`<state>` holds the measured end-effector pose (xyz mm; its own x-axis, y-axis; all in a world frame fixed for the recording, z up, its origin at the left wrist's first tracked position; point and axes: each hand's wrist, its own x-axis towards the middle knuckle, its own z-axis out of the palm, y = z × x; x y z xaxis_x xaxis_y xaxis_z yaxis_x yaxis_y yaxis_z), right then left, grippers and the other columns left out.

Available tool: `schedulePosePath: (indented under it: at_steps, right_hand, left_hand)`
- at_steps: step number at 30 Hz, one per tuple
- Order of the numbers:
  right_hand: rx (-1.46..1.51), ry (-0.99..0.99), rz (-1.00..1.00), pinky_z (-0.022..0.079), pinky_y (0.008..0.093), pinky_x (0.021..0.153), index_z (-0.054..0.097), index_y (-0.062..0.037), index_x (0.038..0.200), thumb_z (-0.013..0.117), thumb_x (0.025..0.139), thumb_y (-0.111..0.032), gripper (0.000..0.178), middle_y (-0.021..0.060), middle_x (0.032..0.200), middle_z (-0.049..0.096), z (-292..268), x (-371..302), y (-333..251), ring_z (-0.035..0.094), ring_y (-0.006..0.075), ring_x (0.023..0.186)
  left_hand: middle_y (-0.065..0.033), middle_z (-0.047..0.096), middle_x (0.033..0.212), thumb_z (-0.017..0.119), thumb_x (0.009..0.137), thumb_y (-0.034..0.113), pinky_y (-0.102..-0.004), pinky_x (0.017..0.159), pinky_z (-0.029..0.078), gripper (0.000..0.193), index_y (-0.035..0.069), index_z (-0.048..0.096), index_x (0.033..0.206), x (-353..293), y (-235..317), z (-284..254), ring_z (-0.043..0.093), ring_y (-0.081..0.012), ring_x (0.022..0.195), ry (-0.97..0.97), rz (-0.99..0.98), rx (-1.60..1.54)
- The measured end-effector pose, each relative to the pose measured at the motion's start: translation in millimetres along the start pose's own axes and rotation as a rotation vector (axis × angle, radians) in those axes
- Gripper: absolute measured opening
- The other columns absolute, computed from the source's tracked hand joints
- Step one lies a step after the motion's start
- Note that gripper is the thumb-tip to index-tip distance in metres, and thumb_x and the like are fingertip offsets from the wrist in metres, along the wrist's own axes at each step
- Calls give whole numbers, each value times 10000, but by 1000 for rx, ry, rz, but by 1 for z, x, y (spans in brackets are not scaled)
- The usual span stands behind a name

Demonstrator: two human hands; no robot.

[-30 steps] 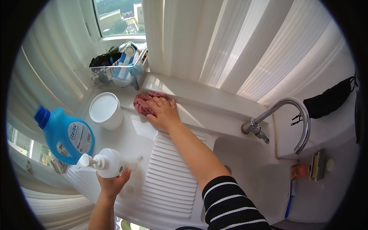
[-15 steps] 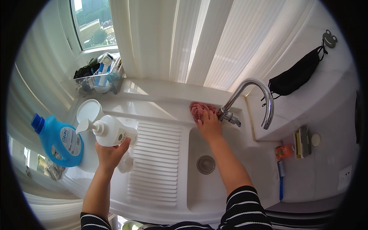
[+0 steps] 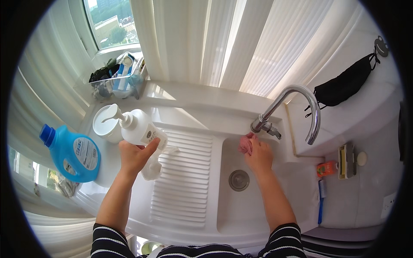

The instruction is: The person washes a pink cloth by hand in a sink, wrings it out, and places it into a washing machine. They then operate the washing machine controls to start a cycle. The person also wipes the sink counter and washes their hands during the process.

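Note:
My left hand (image 3: pixel 136 157) is wrapped round a white pump bottle (image 3: pixel 140 125), tilted with its spout toward the left, over the counter left of the ribbed washboard (image 3: pixel 183 180). Crumpled white material (image 3: pixel 151 168) shows just below the bottle; I cannot make out what it is. In my right hand (image 3: pixel 260 157) a pink cloth (image 3: pixel 247 143) is bunched up, its far part poking out past the fingers. That hand hovers above the far part of the white sink basin (image 3: pixel 230 210), just in front of the chrome faucet (image 3: pixel 267 119).
A blue detergent bottle (image 3: pixel 77 155) and a white round tub (image 3: pixel 106 129) stand at left. Behind them is a clear bin (image 3: pixel 118 86) of odds and ends. On the right are a blue-handled brush (image 3: pixel 322 202), an orange packet (image 3: pixel 326 168), a soap holder (image 3: pixel 345 161) and a hanging black mask (image 3: pixel 346 86).
My right hand has drawn the cloth off the ledge beside the faucet, nearer and over the basin, and bunched it tighter. The left hand still grips the pump bottle. The view has shifted slightly.

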<state>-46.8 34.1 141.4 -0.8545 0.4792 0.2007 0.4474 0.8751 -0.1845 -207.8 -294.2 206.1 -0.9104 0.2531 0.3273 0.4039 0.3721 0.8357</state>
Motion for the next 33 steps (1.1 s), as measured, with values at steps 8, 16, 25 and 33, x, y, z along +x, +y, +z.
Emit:
schedulePosePath:
  at_steps: [8, 16, 25, 33]
  right_hand:
    - [442, 174, -659, 424, 422, 837, 562, -135, 1059, 687, 739, -220, 354, 106, 1085, 569, 77, 40, -222, 544, 294, 1001]
    - [367, -31, -503, 372, 446, 932, 564, -161, 1135, 646, 774, -296, 394, 96, 1078, 590, 98, 53, -213, 503, 282, 1072]
    - [382, 20, -131, 480, 453, 796, 563, -154, 1134, 626, 780, -177, 360, 85, 1048, 575, 75, 12, -30, 561, 322, 961]
    - [650, -167, 136, 477, 409, 857, 607, -84, 1124, 620, 776, -197, 367, 193, 1075, 574, 61, 2, 16, 578, 345, 988]
  left_hand:
    - [-101, 628, 942, 753, 727, 31, -278, 695, 540, 421, -42, 550, 1088, -31, 1, -30, 634, -158, 812, 63, 32, -101]
    - [-96, 622, 955, 728, 767, 66, -289, 745, 523, 414, -20, 529, 1120, -63, -5, -47, 625, -166, 846, 114, -18, -82]
    - [-100, 631, 927, 740, 768, 91, -292, 728, 531, 393, -20, 544, 1089, -72, 4, -55, 634, -173, 827, 82, -45, -28]
    - [-103, 671, 847, 769, 756, 155, -256, 632, 535, 348, -30, 612, 1006, -60, 12, -60, 654, -146, 726, 148, 61, 10]
